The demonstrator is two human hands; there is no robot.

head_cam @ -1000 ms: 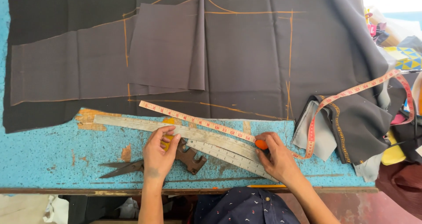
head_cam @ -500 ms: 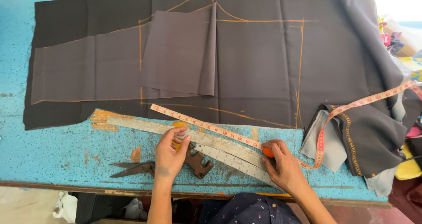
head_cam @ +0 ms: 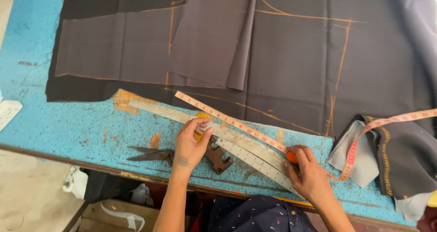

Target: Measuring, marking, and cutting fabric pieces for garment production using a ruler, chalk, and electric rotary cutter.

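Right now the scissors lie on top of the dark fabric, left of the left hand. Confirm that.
Not quite. The scissors lie left of the left hand, but on the bare blue table, below the dark fabric, not on it. The head view shows this.

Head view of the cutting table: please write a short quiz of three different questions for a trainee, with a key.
1. True or false: the measuring tape lies rolled up on the blue table.
2. Which thing lies partly under the left hand? A) scissors B) a spool C) an iron
3. What colour are the chalk lines on the dark fabric?

Key: 1. False, it is stretched out along the long metal ruler. 2. A. 3. Orange. The right hand rests on the ruler's end, by a small orange object.
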